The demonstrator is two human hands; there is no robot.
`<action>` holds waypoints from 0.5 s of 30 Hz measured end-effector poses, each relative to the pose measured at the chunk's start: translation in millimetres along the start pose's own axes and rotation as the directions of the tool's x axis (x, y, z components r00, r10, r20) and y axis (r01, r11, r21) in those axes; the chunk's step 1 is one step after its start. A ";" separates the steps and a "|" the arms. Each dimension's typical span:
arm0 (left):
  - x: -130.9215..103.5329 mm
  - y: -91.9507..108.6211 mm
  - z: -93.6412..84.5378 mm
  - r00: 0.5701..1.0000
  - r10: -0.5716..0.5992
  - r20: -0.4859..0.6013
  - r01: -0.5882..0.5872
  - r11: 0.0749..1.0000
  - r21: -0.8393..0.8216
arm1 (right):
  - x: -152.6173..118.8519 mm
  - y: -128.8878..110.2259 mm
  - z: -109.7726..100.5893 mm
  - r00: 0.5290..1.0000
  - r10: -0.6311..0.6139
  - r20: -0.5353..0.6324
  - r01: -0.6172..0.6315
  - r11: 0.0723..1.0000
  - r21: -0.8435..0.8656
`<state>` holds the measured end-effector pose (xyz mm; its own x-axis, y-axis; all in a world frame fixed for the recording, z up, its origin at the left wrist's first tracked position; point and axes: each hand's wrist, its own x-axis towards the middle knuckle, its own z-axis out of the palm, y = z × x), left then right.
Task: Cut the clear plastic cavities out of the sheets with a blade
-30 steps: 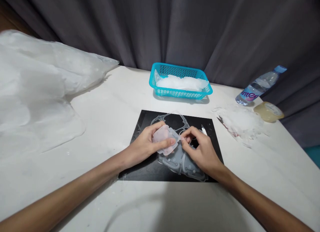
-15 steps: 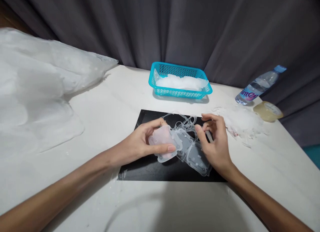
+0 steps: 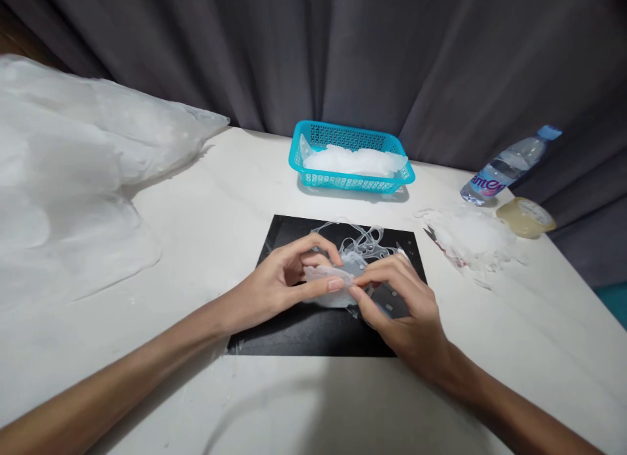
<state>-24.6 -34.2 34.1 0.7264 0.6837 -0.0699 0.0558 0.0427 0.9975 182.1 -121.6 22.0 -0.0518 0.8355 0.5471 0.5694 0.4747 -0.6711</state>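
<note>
A small translucent white plastic piece with a wavy edge (image 3: 329, 298), perhaps several layers thick, is tilted over the black mat (image 3: 308, 337). My left hand (image 3: 287, 275) grips it from the left, thumb on the near side. At its right edge, my right hand (image 3: 409, 301) pinches with thumb and forefinger. Partly hidden beneath my right hand lie other clear pieces with pale dots (image 3: 389, 299). Thin curly plastic offcuts (image 3: 365, 239) are tangled on the mat just beyond both hands.
Behind the mat stands a blue basket (image 3: 353, 182) with white translucent pieces (image 3: 353, 160) inside. A large plastic bag (image 3: 88, 155) fills the left. To the right are a scrap pile (image 3: 475, 236), a dark pointed blade (image 3: 441, 245), a tape roll (image 3: 526, 218) and a water bottle (image 3: 509, 168).
My right hand has moved left and closed on the right edge of the plastic piece. The piece has tipped from facing me to nearly edge-on.
</note>
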 end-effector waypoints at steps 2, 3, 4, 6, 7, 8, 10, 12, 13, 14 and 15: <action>-0.9 1.9 -0.3 1.000 0.025 0.006 -0.026 0.998 0.051 | 1.0 -1.7 -2.4 0.999 -0.041 -0.019 0.041 0.999 -0.033; -1.2 2.6 -0.6 0.999 0.035 0.011 -0.036 0.997 0.063 | 1.0 -2.2 -3.4 0.998 -0.058 -0.026 0.056 0.997 -0.046; -1.4 3.0 -0.9 0.999 0.042 0.018 -0.043 0.997 0.062 | 0.7 -2.4 -4.1 0.997 -0.074 -0.029 0.072 0.996 -0.058; -1.4 3.4 -1.4 0.998 0.044 0.034 -0.045 0.998 0.040 | -1.1 -1.4 -5.4 0.994 -0.106 -0.024 0.104 0.990 -0.093; -1.4 3.5 -1.4 0.998 0.047 0.040 -0.048 0.999 0.024 | -2.4 -0.4 -6.0 0.992 -0.125 -0.017 0.122 0.985 -0.120; -1.3 3.5 -1.3 0.998 0.049 0.044 -0.050 0.999 0.011 | -3.7 0.7 -6.7 0.990 -0.144 -0.005 0.141 0.978 -0.154; -1.1 3.5 -0.8 0.998 0.043 0.047 -0.043 0.999 -0.007 | -6.0 2.6 -8.4 0.983 -0.182 0.020 0.182 0.956 -0.229; -0.9 3.5 -0.4 0.998 0.038 0.048 -0.037 0.999 -0.026 | -7.2 3.5 -10.7 0.973 -0.227 0.044 0.230 0.931 -0.285; -0.8 3.5 -0.5 0.998 0.034 0.049 -0.032 0.999 -0.039 | -7.5 3.7 -12.0 0.966 -0.254 0.055 0.258 0.918 -0.301; -0.6 3.3 -0.8 0.998 0.032 0.051 -0.029 0.998 -0.054 | -7.9 4.0 -13.6 0.957 -0.284 0.066 0.290 0.906 -0.309; -0.5 2.9 -1.3 0.998 0.026 0.055 -0.023 0.998 -0.065 | -8.4 4.4 -15.1 0.947 -0.311 0.079 0.320 0.894 -0.314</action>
<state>-25.6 -33.5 37.0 0.7640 0.6437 -0.0440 -0.0051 0.0741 0.9972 197.5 -130.7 22.0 -0.2911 0.6655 0.6873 0.7503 0.6045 -0.2676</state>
